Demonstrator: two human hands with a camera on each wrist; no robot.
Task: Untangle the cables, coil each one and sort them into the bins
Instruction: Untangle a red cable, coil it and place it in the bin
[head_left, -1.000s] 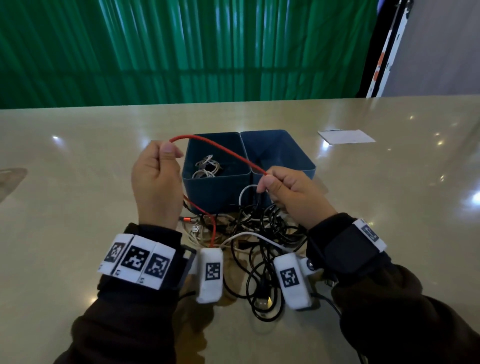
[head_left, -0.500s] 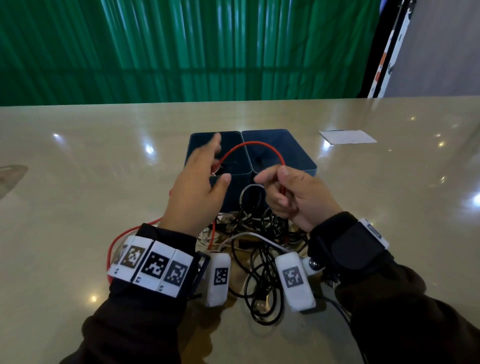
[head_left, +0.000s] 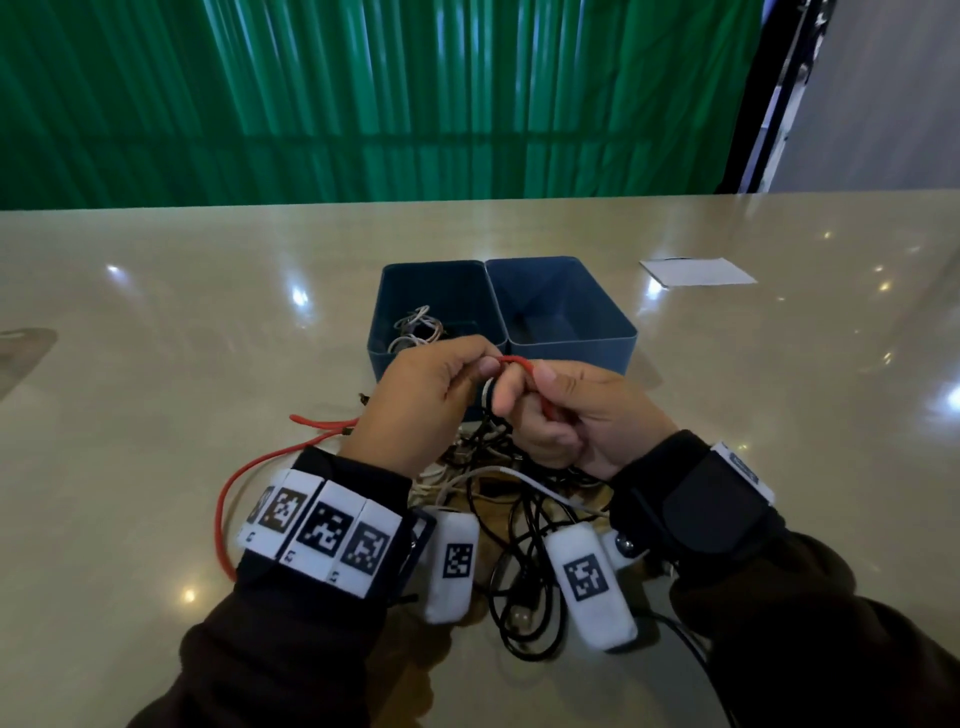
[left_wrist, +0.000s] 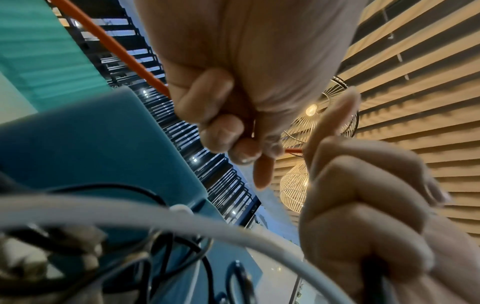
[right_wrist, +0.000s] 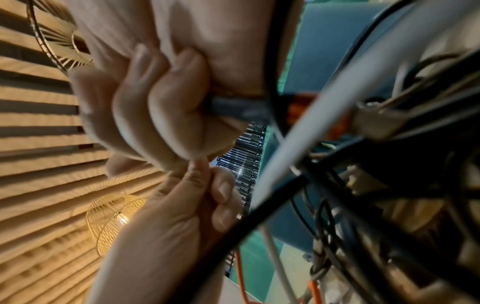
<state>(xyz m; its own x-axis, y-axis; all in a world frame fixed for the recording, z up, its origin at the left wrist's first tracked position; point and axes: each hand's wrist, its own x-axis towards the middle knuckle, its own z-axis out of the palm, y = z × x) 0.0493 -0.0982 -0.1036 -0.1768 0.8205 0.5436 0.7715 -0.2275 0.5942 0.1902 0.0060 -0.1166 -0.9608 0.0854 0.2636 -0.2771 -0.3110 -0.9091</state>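
Left hand (head_left: 423, 400) and right hand (head_left: 576, 415) both pinching the red cable (head_left: 244, 478) above the black and white cable tangle (head_left: 519, 525), just before two blue bins (head_left: 571, 340), slack looping left on the table (head_left: 130, 364)

— Where did the bins sit?
— Two bins (head_left: 501, 312) stood side by side on the table (head_left: 156, 338); the cable tangle (head_left: 519, 499) lay before them.
— And the paper?
— The paper (head_left: 696, 271) lay right, farther back.

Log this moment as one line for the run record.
stage: coiling red cable | left hand: pinching it | right hand: pinching it | left bin: white coil inside | black and white tangle: unsorted on table
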